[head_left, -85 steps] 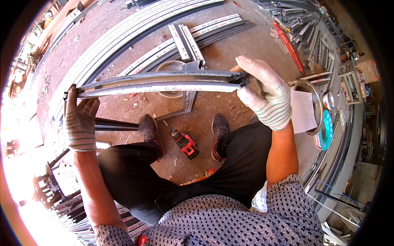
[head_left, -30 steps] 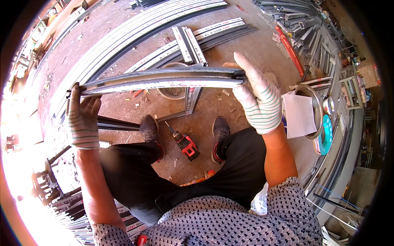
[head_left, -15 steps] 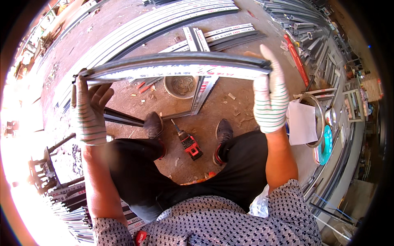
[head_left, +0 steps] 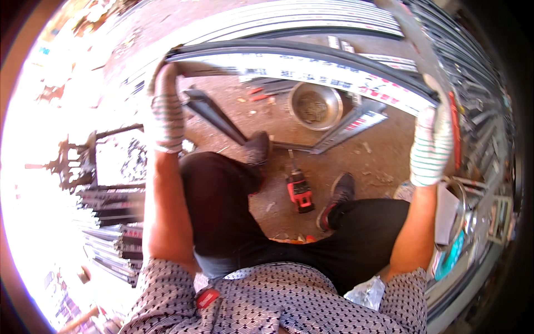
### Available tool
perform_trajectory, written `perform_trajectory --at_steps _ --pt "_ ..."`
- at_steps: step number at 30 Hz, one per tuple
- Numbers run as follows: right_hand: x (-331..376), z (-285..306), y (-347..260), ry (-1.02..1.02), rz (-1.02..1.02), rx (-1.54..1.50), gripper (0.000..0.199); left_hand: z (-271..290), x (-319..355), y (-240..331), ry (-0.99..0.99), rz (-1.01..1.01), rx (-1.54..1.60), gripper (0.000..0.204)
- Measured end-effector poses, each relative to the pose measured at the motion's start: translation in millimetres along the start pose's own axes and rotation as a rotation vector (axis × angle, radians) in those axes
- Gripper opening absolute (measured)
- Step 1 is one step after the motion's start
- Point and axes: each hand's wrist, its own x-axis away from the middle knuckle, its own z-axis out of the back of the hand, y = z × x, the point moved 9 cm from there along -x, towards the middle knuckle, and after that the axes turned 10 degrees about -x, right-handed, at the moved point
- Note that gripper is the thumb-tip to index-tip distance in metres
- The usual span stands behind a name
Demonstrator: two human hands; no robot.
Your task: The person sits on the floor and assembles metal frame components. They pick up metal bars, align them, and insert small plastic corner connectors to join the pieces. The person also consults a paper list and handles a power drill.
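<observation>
Pale knit gloves [head_left: 429, 164] ringed with thin green stripes cover the left hand [head_left: 166, 114] and right hand [head_left: 431, 146], the stripes clearest at the wrist end, away from the fingers [head_left: 425, 121]. Farther back from the fingers, at the elbows, come the short sleeves [head_left: 405, 292] of a light grey shirt [head_left: 311, 292] with a small dark repeating pattern; a red patch [head_left: 207, 298] marks its front. Lower than the fingers are black trousers [head_left: 222, 195] and dark shoes [head_left: 342, 189] edged with red.

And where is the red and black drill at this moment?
In the head view, the drill lies on the floor, slightly right of centre, between the person's two shoes and below the metal bowl.
</observation>
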Motion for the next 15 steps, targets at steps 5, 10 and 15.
perform_trajectory --at_steps 5,10,15 --pt "-8 -11 -2 -0.079 0.055 0.157 0.055 -2 12 -18 0.035 0.316 0.205 0.035" --pt "-13 -13 0 -0.112 0.077 0.183 0.059 1 19 -26 -0.013 0.369 0.244 0.034" --pt "-12 -7 1 -0.110 0.067 0.184 0.064 1 21 -17 -0.059 0.353 0.244 0.035"
